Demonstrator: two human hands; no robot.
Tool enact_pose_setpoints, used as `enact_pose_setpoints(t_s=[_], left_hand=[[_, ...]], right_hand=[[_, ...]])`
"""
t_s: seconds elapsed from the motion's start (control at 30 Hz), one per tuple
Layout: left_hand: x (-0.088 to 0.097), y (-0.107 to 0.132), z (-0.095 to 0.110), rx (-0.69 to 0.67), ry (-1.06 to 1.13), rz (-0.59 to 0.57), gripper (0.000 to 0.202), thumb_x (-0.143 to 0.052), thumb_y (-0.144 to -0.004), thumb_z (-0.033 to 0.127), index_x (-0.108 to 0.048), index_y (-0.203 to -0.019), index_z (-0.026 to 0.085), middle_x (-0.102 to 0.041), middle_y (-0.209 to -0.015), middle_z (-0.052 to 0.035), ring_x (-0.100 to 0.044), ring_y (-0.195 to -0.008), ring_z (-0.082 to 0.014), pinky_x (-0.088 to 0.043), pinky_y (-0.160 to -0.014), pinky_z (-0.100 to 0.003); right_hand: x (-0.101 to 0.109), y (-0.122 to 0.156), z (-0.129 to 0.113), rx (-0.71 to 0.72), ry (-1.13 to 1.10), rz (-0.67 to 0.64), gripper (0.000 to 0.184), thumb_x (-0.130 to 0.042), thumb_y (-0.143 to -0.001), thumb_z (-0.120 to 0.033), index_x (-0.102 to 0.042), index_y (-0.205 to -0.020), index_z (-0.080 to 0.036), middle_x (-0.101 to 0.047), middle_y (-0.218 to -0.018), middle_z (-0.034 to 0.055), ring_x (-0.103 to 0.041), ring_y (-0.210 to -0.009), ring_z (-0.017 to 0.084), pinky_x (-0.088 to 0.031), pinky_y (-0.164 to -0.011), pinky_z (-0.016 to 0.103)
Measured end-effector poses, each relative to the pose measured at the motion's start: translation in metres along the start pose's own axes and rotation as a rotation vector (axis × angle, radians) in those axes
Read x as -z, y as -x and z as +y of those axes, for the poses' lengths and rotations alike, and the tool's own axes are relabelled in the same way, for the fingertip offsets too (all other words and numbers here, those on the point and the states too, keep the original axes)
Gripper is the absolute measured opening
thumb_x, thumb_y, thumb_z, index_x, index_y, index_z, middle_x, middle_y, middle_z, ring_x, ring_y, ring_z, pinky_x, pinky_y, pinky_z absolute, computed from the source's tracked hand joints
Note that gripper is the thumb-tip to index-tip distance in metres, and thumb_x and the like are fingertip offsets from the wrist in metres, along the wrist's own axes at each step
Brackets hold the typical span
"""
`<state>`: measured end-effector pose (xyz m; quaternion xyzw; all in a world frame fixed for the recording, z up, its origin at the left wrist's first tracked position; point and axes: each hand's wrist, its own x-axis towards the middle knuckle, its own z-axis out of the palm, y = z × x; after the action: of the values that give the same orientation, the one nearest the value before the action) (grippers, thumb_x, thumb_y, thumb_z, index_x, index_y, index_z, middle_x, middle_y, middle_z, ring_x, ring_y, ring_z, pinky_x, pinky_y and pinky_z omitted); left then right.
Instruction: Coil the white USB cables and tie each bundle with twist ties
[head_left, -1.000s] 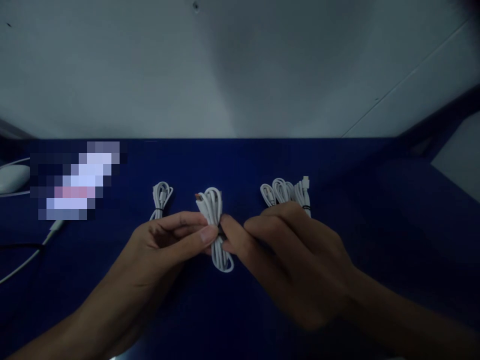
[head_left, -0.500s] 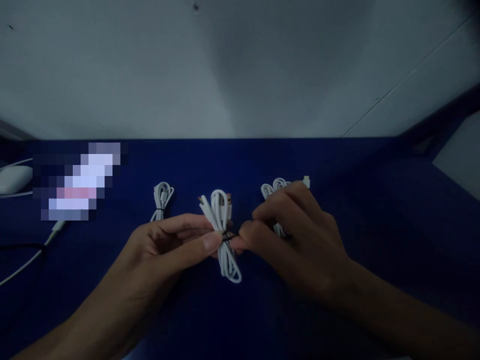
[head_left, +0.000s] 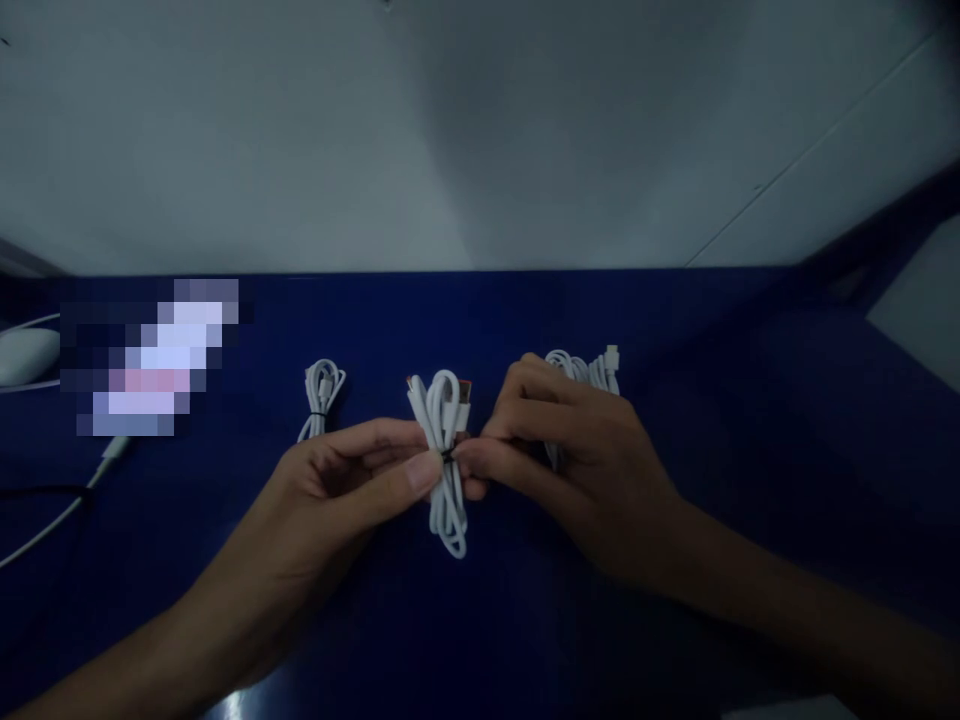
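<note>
A coiled white USB cable (head_left: 448, 510) stands upright in the middle, its orange-edged USB plug at the top. Thumb and fingers of my left hand (head_left: 352, 480) are closed around the cable's waist from the left. A thin black tie (head_left: 448, 456) wraps that waist. From the right, my right hand (head_left: 577, 460) pinches at the tie, its fingertips against the bundle; the tie's end is hidden in them. Behind my left hand lies a tied white cable (head_left: 321, 390). More coiled white cable (head_left: 592, 368) lies behind my right hand, partly covered by it.
On the left of the blue table (head_left: 420, 640) are a blurred-out bright object (head_left: 172, 355), a white cord (head_left: 56, 525) running from it, and a white computer mouse (head_left: 28, 357). A pale wall (head_left: 300, 150) rises along the table's back edge.
My right fingertips have moved in against the bundle, and less of the black tie shows between them and the cable. The held cable has turned slightly more upright.
</note>
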<state>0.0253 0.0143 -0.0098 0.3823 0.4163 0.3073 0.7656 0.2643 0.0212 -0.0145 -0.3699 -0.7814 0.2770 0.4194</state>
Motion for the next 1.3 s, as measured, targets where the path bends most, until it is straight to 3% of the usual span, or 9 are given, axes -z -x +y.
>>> enact_pose_setpoints(t_s=[0.2,0.43,0.57,0.7,0.83,1.07,1.3], left_hand=[[0.005,-0.001,-0.003,-0.030,-0.026,0.040,0.016,-0.081,-0.108,0.028,-0.094,-0.117,0.031,-0.090,-0.110,-0.0046,-0.084,-0.099,-0.0198,-0.066,-0.093,-0.026],[0.000,0.002,0.000,-0.099,-0.062,0.074,0.017,-0.078,-0.110,0.029,-0.094,-0.114,0.031,-0.090,-0.117,-0.0033,-0.080,-0.098,-0.0172,-0.063,-0.085,-0.021],[-0.003,0.004,0.001,-0.116,-0.039,0.073,0.018,-0.076,-0.112,0.033,-0.093,-0.117,0.031,-0.089,-0.113,-0.0022,-0.078,-0.098,-0.0161,-0.062,-0.088,-0.021],[-0.003,0.005,0.003,-0.095,-0.070,0.096,0.020,-0.079,-0.110,0.041,-0.094,-0.112,0.028,-0.085,-0.097,-0.0015,-0.074,-0.086,-0.0141,-0.058,-0.082,-0.020],[-0.001,0.005,0.004,-0.042,-0.060,0.027,0.027,-0.078,-0.110,0.046,-0.093,-0.100,0.026,-0.081,-0.087,-0.0005,-0.063,-0.071,-0.0113,-0.054,-0.074,-0.020],[-0.005,0.005,0.007,-0.021,0.044,-0.025,0.020,-0.086,-0.105,0.044,-0.095,-0.111,0.027,-0.082,-0.091,-0.0016,-0.065,-0.079,-0.0139,-0.055,-0.073,-0.020],[0.000,0.001,0.001,0.036,0.132,0.013,0.014,-0.091,-0.101,0.038,-0.092,-0.097,0.025,-0.075,-0.081,0.0029,-0.060,-0.070,-0.0084,-0.050,-0.064,-0.016]], right_hand=[[-0.003,-0.001,-0.011,-0.086,-0.046,0.069,0.021,-0.087,-0.103,-0.019,-0.078,-0.084,-0.022,-0.061,-0.077,-0.0053,-0.057,-0.070,0.012,-0.049,-0.067,0.028],[0.006,0.003,-0.023,-0.298,-0.246,-0.061,0.015,-0.072,-0.114,-0.022,-0.080,-0.101,-0.026,-0.076,-0.093,-0.0058,-0.069,-0.082,0.010,-0.053,-0.069,0.025],[0.009,0.001,-0.020,-0.266,-0.234,-0.087,0.017,-0.070,-0.116,-0.021,-0.082,-0.105,-0.027,-0.081,-0.101,-0.0058,-0.074,-0.090,0.010,-0.056,-0.077,0.025],[0.008,-0.002,-0.016,-0.239,-0.123,0.018,0.015,-0.086,-0.107,-0.029,-0.082,-0.093,-0.028,-0.076,-0.086,-0.0075,-0.064,-0.072,0.009,-0.051,-0.067,0.024],[0.007,-0.002,-0.015,-0.315,-0.185,0.041,0.022,-0.091,-0.102,-0.036,-0.078,-0.087,-0.026,-0.076,-0.082,-0.0068,-0.064,-0.068,0.009,-0.050,-0.059,0.023],[0.003,0.002,-0.014,-0.323,-0.304,0.050,0.021,-0.093,-0.100,-0.032,-0.077,-0.090,-0.025,-0.077,-0.087,-0.0045,-0.070,-0.076,0.012,-0.055,-0.064,0.026],[-0.001,0.005,-0.016,-0.218,-0.248,0.083,0.020,-0.090,-0.103,-0.025,-0.075,-0.090,-0.024,-0.072,-0.084,-0.0055,-0.063,-0.071,0.010,-0.050,-0.062,0.025]])
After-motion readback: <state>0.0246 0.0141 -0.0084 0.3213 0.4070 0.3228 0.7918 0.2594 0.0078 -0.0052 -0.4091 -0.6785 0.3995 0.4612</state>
